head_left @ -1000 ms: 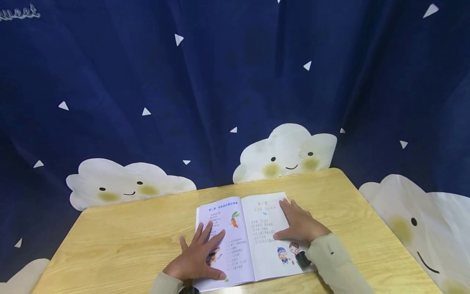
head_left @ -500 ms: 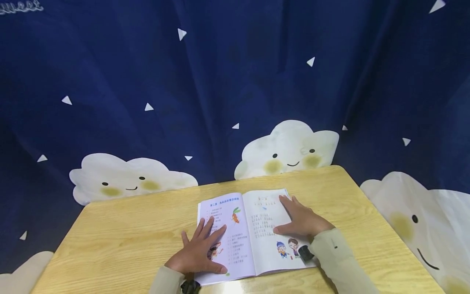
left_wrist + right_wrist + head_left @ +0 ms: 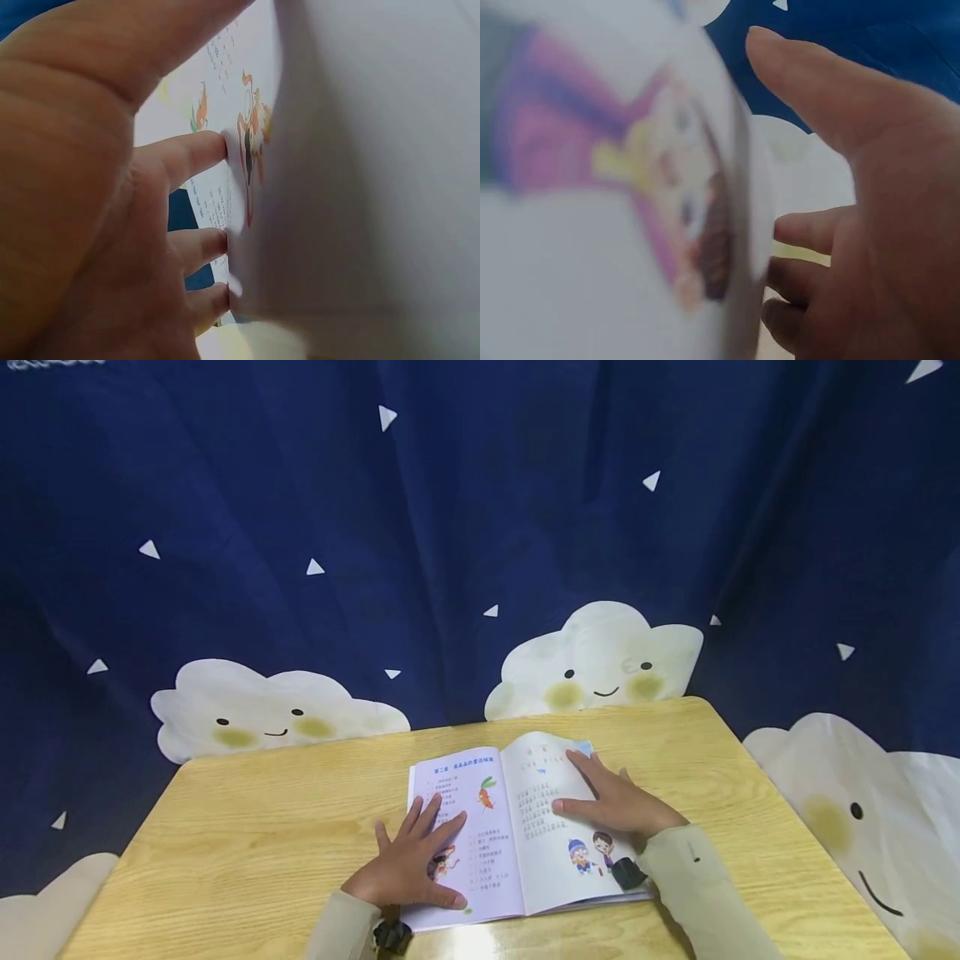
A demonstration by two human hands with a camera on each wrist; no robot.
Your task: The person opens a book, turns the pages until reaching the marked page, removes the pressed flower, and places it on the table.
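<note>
An open picture book [image 3: 487, 852] lies on the wooden table, with printed text, a carrot drawing [image 3: 487, 793] and cartoon children. My left hand [image 3: 408, 868] rests spread on the left page, its thumb near the lower edge; in the left wrist view its fingertips [image 3: 214, 146] touch the paper. My right hand [image 3: 626, 802] is at the outer edge of the right page [image 3: 536, 881], fingers extended and thumb apart from them. That page bows upward, and a light blue corner [image 3: 584, 747] shows behind it. The right wrist view has its fingers [image 3: 802, 229] against the page edge.
The pale wooden table [image 3: 262, 843] extends to both sides of the book. Behind it hangs a dark blue curtain [image 3: 450, 527] with white triangles and smiling clouds. Dark wrist devices [image 3: 392, 937] sit at both wrists.
The right page has bowed upward and its outer edge has shifted inward, uncovering the blue corner. My right hand moved slightly with it. My left hand stays on the left page; the head view shifted a little.
</note>
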